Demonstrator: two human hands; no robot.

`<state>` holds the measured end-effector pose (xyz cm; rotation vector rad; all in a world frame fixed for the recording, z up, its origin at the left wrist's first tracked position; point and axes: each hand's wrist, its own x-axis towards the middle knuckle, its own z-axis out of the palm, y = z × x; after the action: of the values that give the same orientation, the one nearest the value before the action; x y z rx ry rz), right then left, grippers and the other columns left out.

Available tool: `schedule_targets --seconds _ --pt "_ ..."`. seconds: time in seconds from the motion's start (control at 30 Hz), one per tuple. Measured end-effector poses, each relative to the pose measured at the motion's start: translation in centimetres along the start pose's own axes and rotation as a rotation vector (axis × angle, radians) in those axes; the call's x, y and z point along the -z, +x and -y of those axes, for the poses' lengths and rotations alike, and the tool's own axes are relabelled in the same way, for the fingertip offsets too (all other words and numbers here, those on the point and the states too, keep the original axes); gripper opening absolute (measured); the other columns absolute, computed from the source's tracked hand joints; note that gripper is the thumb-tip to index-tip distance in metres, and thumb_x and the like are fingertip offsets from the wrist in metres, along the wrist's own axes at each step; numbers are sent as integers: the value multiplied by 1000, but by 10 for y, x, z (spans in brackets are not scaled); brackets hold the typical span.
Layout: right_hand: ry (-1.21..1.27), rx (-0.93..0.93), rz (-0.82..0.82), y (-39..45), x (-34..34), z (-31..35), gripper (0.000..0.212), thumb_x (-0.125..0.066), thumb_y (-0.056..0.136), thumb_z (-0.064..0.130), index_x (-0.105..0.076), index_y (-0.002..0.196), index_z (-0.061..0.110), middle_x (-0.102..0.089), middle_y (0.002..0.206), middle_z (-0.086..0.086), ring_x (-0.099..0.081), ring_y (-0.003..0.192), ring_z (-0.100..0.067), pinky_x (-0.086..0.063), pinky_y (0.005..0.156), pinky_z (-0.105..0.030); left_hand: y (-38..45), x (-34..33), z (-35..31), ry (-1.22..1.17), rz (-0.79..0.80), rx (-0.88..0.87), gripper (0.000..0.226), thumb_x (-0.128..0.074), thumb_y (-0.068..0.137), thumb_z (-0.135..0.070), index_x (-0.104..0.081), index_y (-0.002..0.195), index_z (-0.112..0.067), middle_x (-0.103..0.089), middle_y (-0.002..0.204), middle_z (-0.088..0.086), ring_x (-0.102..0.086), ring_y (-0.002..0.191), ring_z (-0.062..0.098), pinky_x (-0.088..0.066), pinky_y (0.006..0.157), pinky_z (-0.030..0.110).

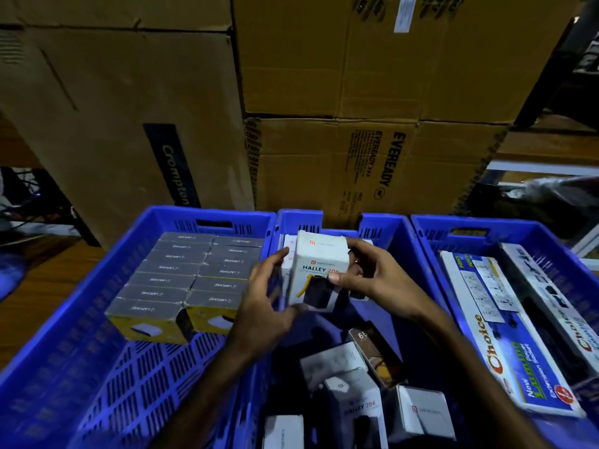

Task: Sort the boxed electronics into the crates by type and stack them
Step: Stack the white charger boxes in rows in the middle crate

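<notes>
Both hands held one white Halley 20K box (319, 270) upright over the far end of the middle crate (385, 228): the left hand (265, 299) cupped its near-left side, the right hand (369, 273) pinched its right edge. I judged the grip loose enough that the box could tip onto the white boxes (288, 254) standing behind it. Loose boxes (353, 393) cluttered the near end. Grey-topped boxes (191, 270) filled the left crate's (97, 367) far half; long extension-socket boxes (505, 332) lay in the right crate (551, 251).
</notes>
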<state>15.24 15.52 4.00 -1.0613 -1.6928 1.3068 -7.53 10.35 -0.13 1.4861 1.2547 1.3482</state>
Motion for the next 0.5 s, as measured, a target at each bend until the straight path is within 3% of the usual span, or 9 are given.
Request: schedule_targets --seconds 0.07,0.1,0.2,0.27,0.4,0.5 --pt "-118 -22 -25 4 5 -8 61 -88 81 29 -60 135 23 -61 84 1 -58 72 -14 -50 65 -29 0 0 2 303 -109 -195 80 -83 72 -8 -54 145 -24 -50 140 -2 -51 134 4 -42 111 21" --pt "-190 -37 -30 7 6 -14 62 -88 81 31 -59 135 26 -62 83 4 -59 71 -11 -51 66 -30 0 1 1 341 -168 -233 73 -80 74 -9 -57 142 -23 -50 138 -3 -51 132 4 -42 112 23" --pt "-367 -70 -18 17 0 -40 61 -88 79 36 -55 131 31 -66 84 6 -61 66 -4 -51 69 -32 5 5 4 262 -304 -130 57 -72 76 -8 -64 129 -29 -52 127 -7 -58 121 11 -50 108 39" --pt "-425 -99 -9 26 -8 -57 60 -86 80 33 -52 128 34 -67 84 6 -61 69 -4 -53 73 -36 8 6 8 247 -333 -40 58 -70 77 3 -65 121 -33 -51 123 -6 -61 115 13 -52 106 46" --pt "-503 -147 -16 44 -25 -80 63 -82 77 34 -44 126 42 -68 83 7 -70 83 -19 -57 80 -50 9 7 16 311 -298 5 69 -64 72 19 -66 117 -32 -48 122 -5 -60 114 14 -51 106 47" --pt "-542 -145 -29 54 -35 -87 64 -82 77 30 -43 127 34 -69 79 8 -67 82 -19 -56 82 -48 11 9 17 339 -285 18 64 -64 72 18 -69 117 -26 -47 122 -6 -60 116 17 -50 106 45"
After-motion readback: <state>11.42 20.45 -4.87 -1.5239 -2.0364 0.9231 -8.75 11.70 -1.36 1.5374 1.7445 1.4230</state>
